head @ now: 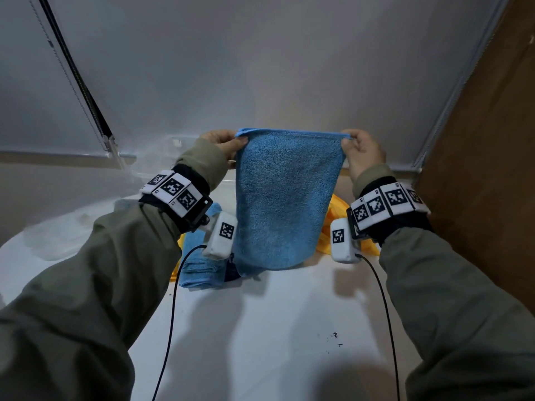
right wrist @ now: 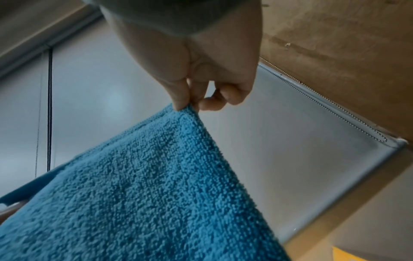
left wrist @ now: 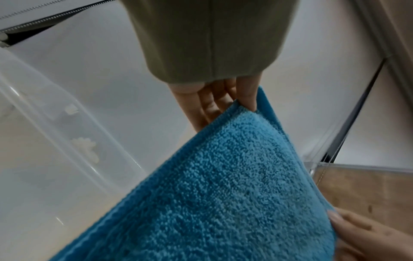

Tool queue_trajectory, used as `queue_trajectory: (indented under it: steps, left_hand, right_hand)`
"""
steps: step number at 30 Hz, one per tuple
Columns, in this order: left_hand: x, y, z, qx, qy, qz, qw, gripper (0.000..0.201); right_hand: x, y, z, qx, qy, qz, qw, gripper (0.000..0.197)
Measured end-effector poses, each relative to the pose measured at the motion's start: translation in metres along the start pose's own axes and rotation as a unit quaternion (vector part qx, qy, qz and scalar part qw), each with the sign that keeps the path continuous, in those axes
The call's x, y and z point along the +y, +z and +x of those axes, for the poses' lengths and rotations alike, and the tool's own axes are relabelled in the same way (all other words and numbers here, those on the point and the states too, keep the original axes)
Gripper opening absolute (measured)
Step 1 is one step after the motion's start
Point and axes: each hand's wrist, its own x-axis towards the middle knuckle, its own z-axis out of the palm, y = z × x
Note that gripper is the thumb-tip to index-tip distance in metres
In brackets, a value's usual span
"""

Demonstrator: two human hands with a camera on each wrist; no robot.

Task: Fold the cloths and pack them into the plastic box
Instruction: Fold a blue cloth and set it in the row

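Nearest me, the white table is bare at the front edge, which I judge is the spot kept free for laying the cloth flat to fold.

Just past that, a blue cloth hangs between my two hands, its lower end brushing or just above the table, hard to tell which. My left hand pinches the top left corner and my right hand pinches the top right corner, thumb and forefinger clamped on the hem in the right wrist view. The hands sit apart with the top edge stretched between them, likely so the cloth drops straight and its corners line up for the first fold.

Behind and below the hanging cloth lies a second blue cloth, loosely bunched on the table, and a yellow cloth pokes out to the right. Both look unfolded, so I judge the task is early.

Further back, the clear plastic box sits to the left beyond my left hand. I can't tell if anything is packed in it yet.
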Motion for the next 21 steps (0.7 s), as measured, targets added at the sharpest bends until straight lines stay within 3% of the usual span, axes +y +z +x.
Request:
queue_trajectory:
  steps: [3, 9, 14, 18, 21]
  left_hand:
    - [-0.002, 0.001, 0.002, -0.004, 0.006, 0.054, 0.998, 0.02]
    - [-0.005, 0.006, 0.006, 0.002, 0.011, 0.068, 0.998, 0.023]
    - [0.001, 0.01, 0.023, 0.038, 0.024, 0.169, 0.985, 0.012]
    - [0.012, 0.012, 0.024, 0.018, 0.028, 0.083, 0.996, 0.026]
    - [0.004, 0.01, 0.012, -0.006, -0.05, -0.005, 0.999, 0.021]
  right_hand:
    - [0.004, -0.002, 0.005, 0.01, -0.003, -0.075, 0.997, 0.026]
    - [0.005, -0.001, 0.006, 0.004, -0.006, -0.102, 0.995, 0.029]
    - [0.003, 0.009, 0.015, -0.019, 0.056, 0.004, 0.998, 0.014]
    - [-0.006, 0.003, 0.017, 0.006, 0.016, 0.042, 0.999, 0.013]
    - [-0.001, 0.0, 0.001, -0.063, 0.08, 0.171, 0.98, 0.026]
